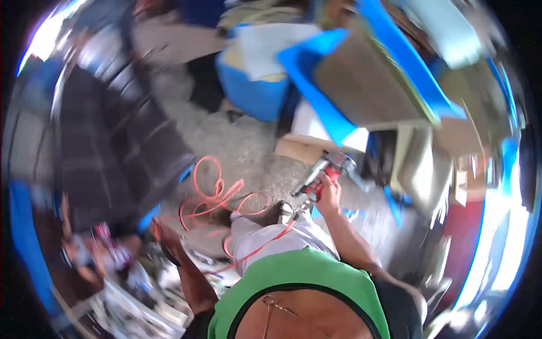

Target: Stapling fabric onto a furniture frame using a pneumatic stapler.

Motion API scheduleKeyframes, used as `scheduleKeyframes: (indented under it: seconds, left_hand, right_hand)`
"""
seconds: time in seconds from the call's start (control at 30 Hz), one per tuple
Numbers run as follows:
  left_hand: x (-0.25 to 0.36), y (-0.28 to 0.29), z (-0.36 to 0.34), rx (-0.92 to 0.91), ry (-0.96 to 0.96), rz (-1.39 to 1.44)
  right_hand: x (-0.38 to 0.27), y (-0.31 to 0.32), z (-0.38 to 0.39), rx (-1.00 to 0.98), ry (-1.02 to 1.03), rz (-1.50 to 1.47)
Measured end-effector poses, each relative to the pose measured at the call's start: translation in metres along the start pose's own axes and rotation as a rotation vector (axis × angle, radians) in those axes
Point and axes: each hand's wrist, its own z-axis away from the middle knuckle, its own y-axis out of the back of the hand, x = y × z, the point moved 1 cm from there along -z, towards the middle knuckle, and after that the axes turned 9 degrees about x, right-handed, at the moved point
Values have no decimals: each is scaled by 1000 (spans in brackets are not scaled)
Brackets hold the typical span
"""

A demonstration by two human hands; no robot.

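My right hand (330, 198) is wrapped round the red grip of an air stapler (326, 174), a black and silver tool held out ahead of my legs. An orange air hose (261, 247) runs from the tool's lower end across my lap and lies in loose coils on the floor. On the left, my left hand (165, 234) hangs low beside the blue lower edge of a dark upholstered piece (113, 147). Motion smears its fingers, and nothing distinct shows in them.
Ahead on the right stand brown panels (370, 85) edged with bright blue strips. A blue rounded piece (254, 93) with white sheets on it sits at the far middle. Cluttered small items and a white crate-like thing (121, 305) fill the lower left. Grey concrete floor (226, 141) shows between.
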Motion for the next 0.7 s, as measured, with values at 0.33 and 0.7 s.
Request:
scheduleKeyframes:
  seconds: [0.33,0.7]
  left_hand:
    - [46,-281,-69,-944,-35,352]
    - [281,-368,6,-1485,-571,413]
  right_hand:
    - [20,64,-13,452,221,-695]
    - [52,211,33,909,672,-1003]
